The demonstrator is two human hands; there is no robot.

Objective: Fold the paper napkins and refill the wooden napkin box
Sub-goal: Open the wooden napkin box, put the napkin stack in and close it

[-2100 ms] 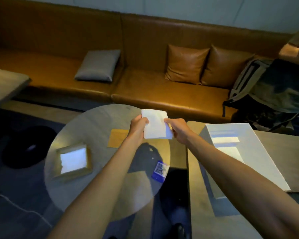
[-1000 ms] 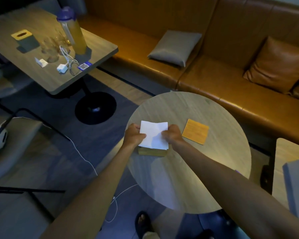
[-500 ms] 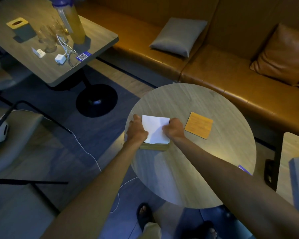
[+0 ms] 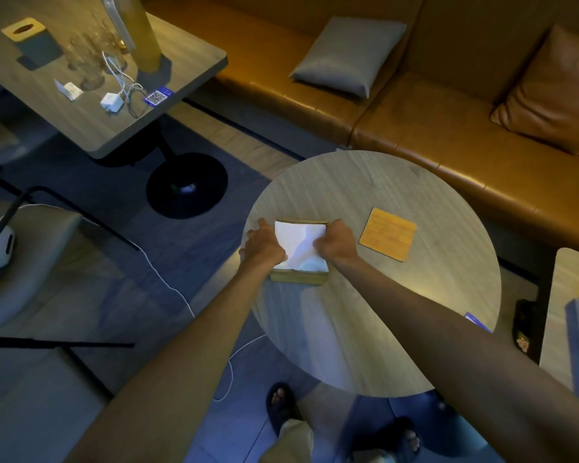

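Observation:
The wooden napkin box (image 4: pixel 298 279) sits near the left edge of the round table (image 4: pixel 398 322). A folded white napkin (image 4: pixel 300 245) lies inside it, creased in the middle. My left hand (image 4: pixel 264 247) covers the napkin's left side with its fingers bent down over that edge. On the right side, my right hand (image 4: pixel 336 243) has its fingers curled down onto the napkin. Which fingers pinch the paper is hidden. The box's flat wooden lid (image 4: pixel 387 233) lies on the table to the right of my right hand.
A brown leather sofa (image 4: pixel 415 105) with cushions runs behind the round table. A rectangular table (image 4: pixel 91 128) at the back left carries a tissue box, glasses, a bottle and a charger. A chair stands at left. My feet are on the floor below.
Both hands carried the napkin from mid-air over to the box and lowered it inside. The napkin now sits down between the box walls, with its middle creased.

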